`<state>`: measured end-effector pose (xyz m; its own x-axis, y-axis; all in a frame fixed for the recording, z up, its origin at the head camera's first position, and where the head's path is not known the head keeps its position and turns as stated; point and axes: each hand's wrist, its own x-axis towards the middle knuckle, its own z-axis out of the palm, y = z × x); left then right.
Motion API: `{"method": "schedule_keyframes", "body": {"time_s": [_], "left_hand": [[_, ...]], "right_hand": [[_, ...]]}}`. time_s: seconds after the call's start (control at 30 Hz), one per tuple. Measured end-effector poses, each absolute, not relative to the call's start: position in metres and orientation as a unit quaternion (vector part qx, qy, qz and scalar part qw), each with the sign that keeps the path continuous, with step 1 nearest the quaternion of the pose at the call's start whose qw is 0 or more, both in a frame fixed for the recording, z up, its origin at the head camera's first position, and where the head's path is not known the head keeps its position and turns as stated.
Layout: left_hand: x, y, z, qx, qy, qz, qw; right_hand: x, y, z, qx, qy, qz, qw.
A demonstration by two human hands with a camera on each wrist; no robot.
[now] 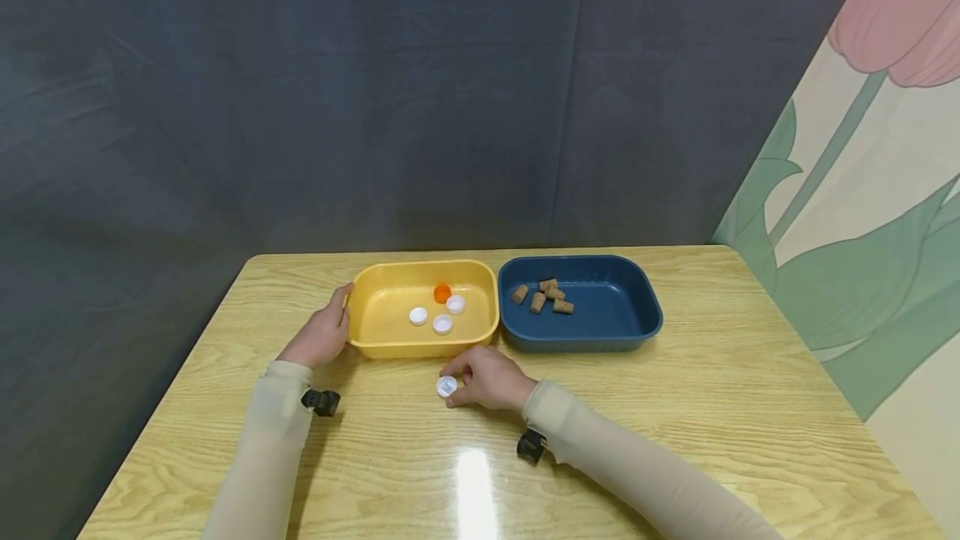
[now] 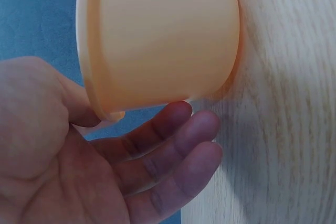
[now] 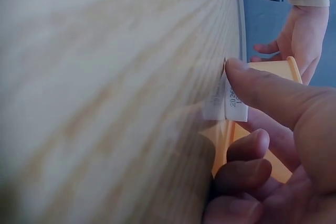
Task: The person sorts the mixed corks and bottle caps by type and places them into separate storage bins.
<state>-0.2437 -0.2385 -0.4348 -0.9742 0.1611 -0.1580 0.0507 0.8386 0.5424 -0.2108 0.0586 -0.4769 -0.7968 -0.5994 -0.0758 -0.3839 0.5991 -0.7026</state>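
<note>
At the left end of the yellow bin (image 1: 420,350), my left hand (image 1: 322,335) holds the rim. The left wrist view shows the thumb over the rim and the fingers (image 2: 197,166) bent by the outer end wall. Just in front of the bin, my right hand (image 1: 491,379) pinches a white bottle cap (image 1: 447,387) between thumb and forefinger. Printed digits show on the side of the cap (image 3: 236,98), which is at the tabletop in the right wrist view. Inside the bin lie an orange cap (image 1: 442,294) and 3 white caps (image 1: 442,324).
A dark blue bin (image 1: 592,343) stands against the yellow one on its right, with several corks (image 1: 537,302) inside. Both bins are near the back edge of the wooden table (image 1: 712,390). A dark curtain (image 1: 450,107) hangs behind.
</note>
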Motion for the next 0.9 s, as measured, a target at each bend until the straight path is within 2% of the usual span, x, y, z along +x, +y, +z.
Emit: {"method": "schedule_keyframes", "body": {"time_s": [0.9], "left_hand": [[-0.245, -0.239, -0.436, 0.06, 0.952, 0.284, 0.094]], "right_hand": [[-0.208, 0.063, -0.464, -0.288, 0.869, -0.37, 0.158]]}}
